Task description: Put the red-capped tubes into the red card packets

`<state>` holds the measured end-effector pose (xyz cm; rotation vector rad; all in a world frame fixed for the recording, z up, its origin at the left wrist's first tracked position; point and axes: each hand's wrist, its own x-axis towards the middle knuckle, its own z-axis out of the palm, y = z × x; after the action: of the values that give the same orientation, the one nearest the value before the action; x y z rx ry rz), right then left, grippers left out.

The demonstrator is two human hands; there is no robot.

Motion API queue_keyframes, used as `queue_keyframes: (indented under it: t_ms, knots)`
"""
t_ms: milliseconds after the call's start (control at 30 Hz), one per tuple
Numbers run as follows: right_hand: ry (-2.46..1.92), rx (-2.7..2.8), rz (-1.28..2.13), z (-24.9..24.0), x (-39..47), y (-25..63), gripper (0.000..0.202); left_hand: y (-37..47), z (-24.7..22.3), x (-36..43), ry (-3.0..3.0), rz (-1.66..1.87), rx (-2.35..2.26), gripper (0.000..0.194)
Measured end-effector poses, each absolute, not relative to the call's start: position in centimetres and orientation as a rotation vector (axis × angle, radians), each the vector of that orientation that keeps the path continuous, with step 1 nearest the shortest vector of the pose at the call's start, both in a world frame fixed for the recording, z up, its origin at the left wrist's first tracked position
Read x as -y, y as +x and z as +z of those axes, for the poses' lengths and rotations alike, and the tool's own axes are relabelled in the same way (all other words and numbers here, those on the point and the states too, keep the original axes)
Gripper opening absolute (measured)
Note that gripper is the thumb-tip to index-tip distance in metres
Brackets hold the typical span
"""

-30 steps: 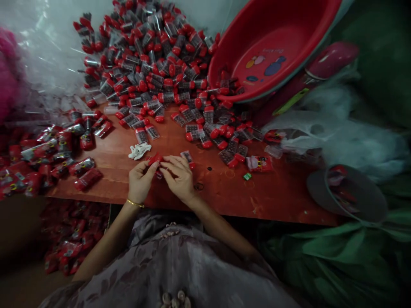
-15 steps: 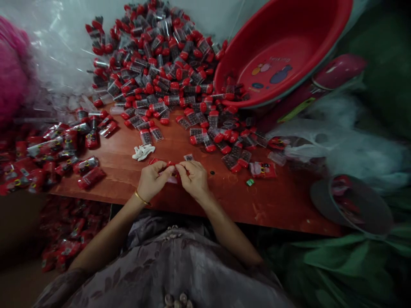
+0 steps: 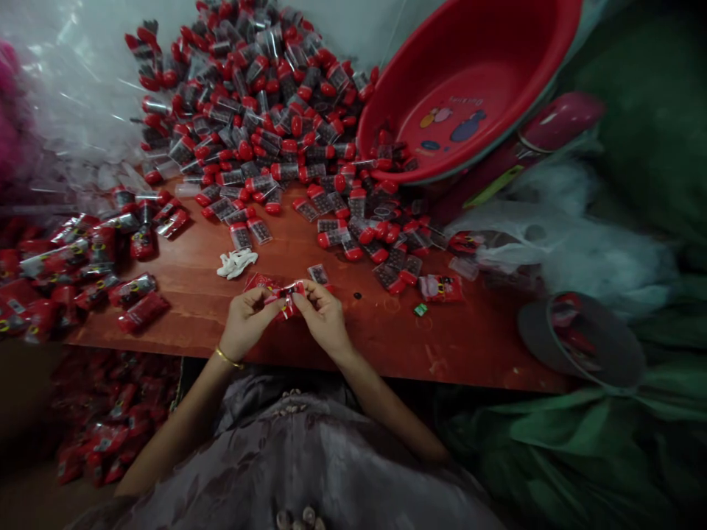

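Between both hands, over the front of the brown table (image 3: pixel 188 294), is a small red printed packet (image 3: pixel 287 290). My left hand (image 3: pixel 246 321) pinches its left end, and my right hand (image 3: pixel 325 321) grips its right end. Under and behind my left fingers lies another flat red wrapper (image 3: pixel 258 280). A clear container with a red end (image 3: pixel 318 274) lies just behind my right fingers. Left of these, white crumpled gloves or cloth (image 3: pixel 236 263) rest on the table.
A large heap of red-capped clear containers (image 3: pixel 248 110) fills the back. Red packets (image 3: pixel 60 258) pile at the left. At the right are a tilted red basin (image 3: pixel 469 81), a printed packet (image 3: pixel 440 288), a small green piece (image 3: pixel 420 310), plastic bags (image 3: pixel 574 243) and a grey bowl (image 3: pixel 613 346).
The view has shifted, so things on the table appear farther left. The red packet between my hands now shows its dark and white print, with my fingers a little farther apart on it.
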<state>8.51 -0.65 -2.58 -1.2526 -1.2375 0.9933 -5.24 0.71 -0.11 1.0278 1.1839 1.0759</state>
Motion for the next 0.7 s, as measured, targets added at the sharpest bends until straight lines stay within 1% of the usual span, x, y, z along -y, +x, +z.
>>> queue_keyframes:
  t_ms: [67,133,233,300,400,467,600,633,700]
  knots:
    - [-1.221,1.269,1.080,-2.6,0.5,8.6,0.019,-6.3,0.3,-0.9,1.112,0.972,-1.173,0.028]
    - [-1.253,1.260,1.053,-2.6,0.4,8.5,0.022,-6.5,0.5,-0.7,1.042,0.995,-1.191,0.026]
    - [-1.349,1.208,0.876,-2.8,0.4,7.7,0.026,-5.1,0.0,0.5,0.753,1.036,-1.225,0.044]
    - [-1.375,1.223,0.784,-2.9,0.5,7.2,0.027,-3.7,-0.4,1.4,0.571,1.023,-1.215,0.051]
    - [-1.393,1.369,0.694,-2.8,0.5,7.2,0.028,-2.3,-0.7,1.9,0.414,1.131,-1.194,0.049]
    - [-1.458,1.523,0.573,-2.6,0.3,8.3,0.031,-2.4,-0.6,1.5,0.368,1.198,-1.206,0.045]
    - [-1.899,1.669,0.237,-2.3,-0.5,11.7,0.038,-3.7,-0.3,0.1,0.334,1.230,-1.224,0.043]
    - [-1.997,1.689,0.210,-2.5,-0.6,12.3,0.039,-4.0,-0.3,-0.2,0.331,1.207,-1.215,0.043]
    - [-2.076,1.733,0.220,-3.0,-0.5,13.1,0.035,-4.2,-0.3,-0.4,0.326,1.122,-1.189,0.044]
